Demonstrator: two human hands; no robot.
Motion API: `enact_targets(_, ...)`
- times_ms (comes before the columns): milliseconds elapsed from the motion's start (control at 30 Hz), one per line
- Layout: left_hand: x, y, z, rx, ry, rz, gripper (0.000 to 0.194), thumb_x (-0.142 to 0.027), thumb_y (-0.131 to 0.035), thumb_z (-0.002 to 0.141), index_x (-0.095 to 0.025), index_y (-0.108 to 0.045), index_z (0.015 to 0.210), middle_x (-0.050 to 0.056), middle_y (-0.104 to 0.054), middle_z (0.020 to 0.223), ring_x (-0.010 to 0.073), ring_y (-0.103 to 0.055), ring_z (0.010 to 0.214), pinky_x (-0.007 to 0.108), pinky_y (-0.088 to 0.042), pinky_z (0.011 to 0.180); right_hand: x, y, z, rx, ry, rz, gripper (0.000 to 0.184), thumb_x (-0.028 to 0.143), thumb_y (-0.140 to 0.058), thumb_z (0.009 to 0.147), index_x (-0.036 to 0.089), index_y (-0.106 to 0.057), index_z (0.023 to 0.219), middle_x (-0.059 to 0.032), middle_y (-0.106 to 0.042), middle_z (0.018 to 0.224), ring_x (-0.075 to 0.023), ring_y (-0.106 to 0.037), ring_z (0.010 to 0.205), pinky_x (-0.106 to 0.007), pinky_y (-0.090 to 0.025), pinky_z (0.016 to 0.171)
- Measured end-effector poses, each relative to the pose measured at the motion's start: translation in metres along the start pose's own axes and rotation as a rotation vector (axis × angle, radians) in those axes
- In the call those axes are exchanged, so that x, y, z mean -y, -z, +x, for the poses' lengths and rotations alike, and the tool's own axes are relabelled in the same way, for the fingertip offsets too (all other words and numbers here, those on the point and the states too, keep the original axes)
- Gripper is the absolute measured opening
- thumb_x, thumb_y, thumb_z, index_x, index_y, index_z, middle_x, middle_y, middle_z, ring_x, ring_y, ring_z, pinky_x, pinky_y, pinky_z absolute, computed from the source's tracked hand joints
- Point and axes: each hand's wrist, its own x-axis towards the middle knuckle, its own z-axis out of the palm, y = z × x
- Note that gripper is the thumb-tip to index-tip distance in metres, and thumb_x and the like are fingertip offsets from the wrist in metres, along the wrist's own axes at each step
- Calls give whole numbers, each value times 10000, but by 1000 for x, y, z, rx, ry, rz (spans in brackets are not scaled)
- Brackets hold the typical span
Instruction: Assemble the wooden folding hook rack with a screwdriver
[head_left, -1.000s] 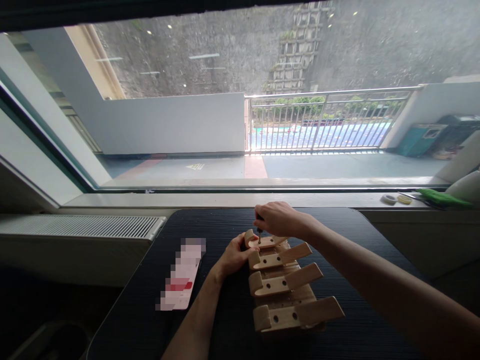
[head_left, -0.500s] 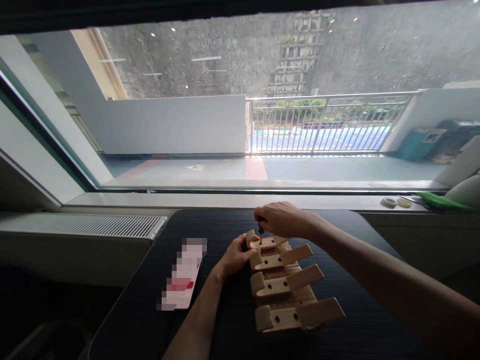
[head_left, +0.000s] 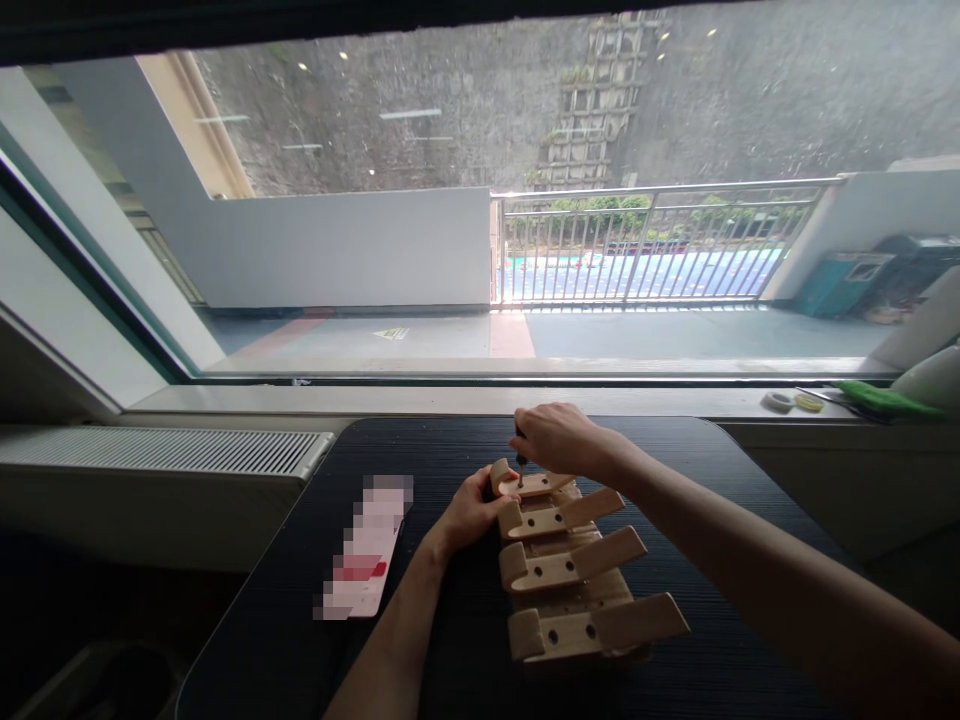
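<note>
A wooden rack [head_left: 604, 589] with several curved wooden hooks lies on the dark table [head_left: 720, 600]. Dark screw heads or holes dot the hooks. My right hand [head_left: 555, 437] is closed around the dark handle of a screwdriver [head_left: 520, 459], held upright. The screwdriver's tip meets the farthest wooden hook [head_left: 534, 486] at its left hole. My left hand [head_left: 472, 510] grips the rounded left end of that same hook, thumb on the near side and fingers behind it. Part of the far hook is hidden under my right hand.
Left of my left forearm lies a pink, pixelated phone-like object [head_left: 367, 560]. Beyond the table runs a window sill [head_left: 420, 400] with two tape rolls [head_left: 778, 402] and a green item [head_left: 885, 398] at the right. A white radiator [head_left: 165, 450] stands at the left.
My right hand has turned slightly around the screwdriver handle, its fingers shifting a little. My left hand and the rack stay where they were.
</note>
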Motion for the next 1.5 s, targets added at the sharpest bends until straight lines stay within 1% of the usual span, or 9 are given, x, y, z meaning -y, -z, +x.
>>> enact_targets(167, 0, 0, 0, -12, -15, 19, 382, -330, -705, 704, -159, -609, 1033, 49, -641, 947, 175, -582, 853, 289, -447, 826, 1, 2, 1, -6, -41, -28, 334, 365, -417, 877, 114, -634, 914, -148, -684, 836, -239, -644, 754, -296, -414, 601)
enact_targets(333, -1, 0, 0, 1, -17, 28, 373, -314, -702, 707, -147, -607, 1027, 49, -630, 933, 163, -569, 840, 273, -446, 810, -5, 6, -3, -27, 66, 3, 262, 301, -453, 837, 190, -612, 1013, -78, -692, 889, -205, -631, 778, -273, -390, 614)
enact_targets(433, -1, 1, 1, -7, -15, 33, 367, -313, -702, 706, -144, -606, 1018, 40, -623, 901, 154, -562, 816, 263, -446, 794, -8, 5, -3, -32, 139, 35, 231, 267, -426, 857, 223, -617, 979, -35, -692, 890, -169, -623, 777, -247, -363, 598)
enact_targets(533, -2, 1, 1, -3, -14, 45, 366, -316, -702, 706, -149, -605, 1017, 38, -623, 904, 156, -562, 820, 261, -445, 793, -9, 1, -1, -39, 164, 51, 225, 277, -422, 871, 216, -621, 959, -36, -691, 874, -158, -617, 760, -240, -343, 577)
enact_targets(833, 1, 0, 1, -3, -11, 16, 361, -301, -697, 711, -149, -606, 1026, 64, -626, 984, 186, -567, 890, 281, -450, 823, -9, -3, 2, -62, 95, 35, 262, 332, -435, 886, 166, -628, 949, -77, -690, 844, -184, -627, 763, -244, -359, 581)
enact_targets(1100, -2, 0, 0, 5, -11, 18, 358, -282, -689, 719, -153, -596, 1039, 62, -628, 978, 178, -568, 878, 284, -453, 822, 0, -1, 3, -94, 22, -34, 346, 381, -410, 904, 117, -634, 921, -123, -683, 810, -219, -640, 735, -263, -373, 563)
enact_targets(1233, -2, 0, 0, -4, -2, 21, 387, -283, -706, 699, -149, -596, 1045, 57, -630, 961, 179, -571, 869, 284, -455, 814, 2, 2, 0, -108, 75, -46, 309, 357, -413, 903, 133, -627, 890, -112, -681, 828, -209, -633, 737, -261, -355, 566)
enact_targets(1400, -2, 1, 1, 2, -9, 42, 352, -306, -694, 710, -151, -613, 1016, 47, -632, 934, 179, -565, 866, 276, -456, 795, 1, 0, -3, -114, 217, -6, 244, 265, -383, 915, 181, -606, 861, -43, -679, 819, -140, -604, 684, -236, -300, 535)
enact_targets(1500, 0, 1, 1, -3, -7, 41, 363, -298, -695, 710, -155, -608, 1033, 47, -633, 941, 177, -565, 864, 280, -453, 810, -1, -5, -1, -134, 231, 6, 236, 267, -391, 914, 178, -606, 870, -44, -678, 806, -135, -590, 669, -237, -295, 538)
